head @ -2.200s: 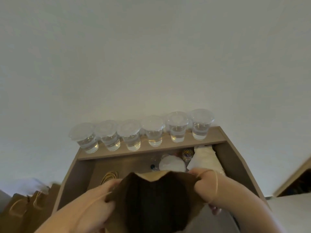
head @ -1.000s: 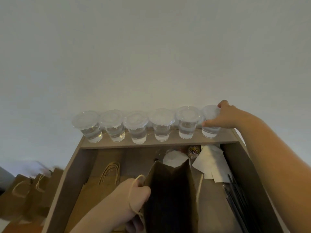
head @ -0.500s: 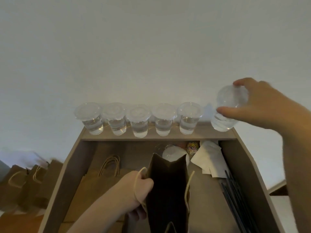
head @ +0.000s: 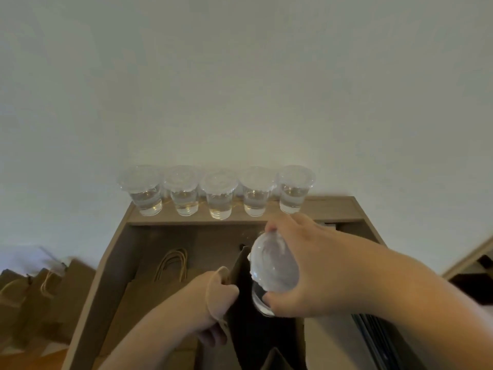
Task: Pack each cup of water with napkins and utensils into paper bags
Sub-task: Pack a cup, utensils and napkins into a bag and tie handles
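My right hand (head: 312, 265) grips a clear lidded cup of water (head: 272, 271) and holds it over the open mouth of a brown paper bag (head: 250, 329). The cup's base sits just inside the bag's opening. My left hand (head: 216, 303) grips the bag's left edge and its paper handle, keeping the bag upright. Several more lidded cups of water (head: 220, 194) stand in a row on the wooden ledge (head: 330, 209) at the back. Napkins are mostly hidden behind my right hand.
The bag stands inside a wooden crate (head: 106, 276). Flat paper bags with handles (head: 170, 268) lie in its left half. Dark utensils (head: 378, 340) lie along its right side. More paper bags (head: 40, 289) stand outside at the lower left. A white wall rises behind.
My right hand took the rightmost cup off the ledge, lifted it and brought it down and left to the bag's mouth. My left hand kept hold of the bag's edge.
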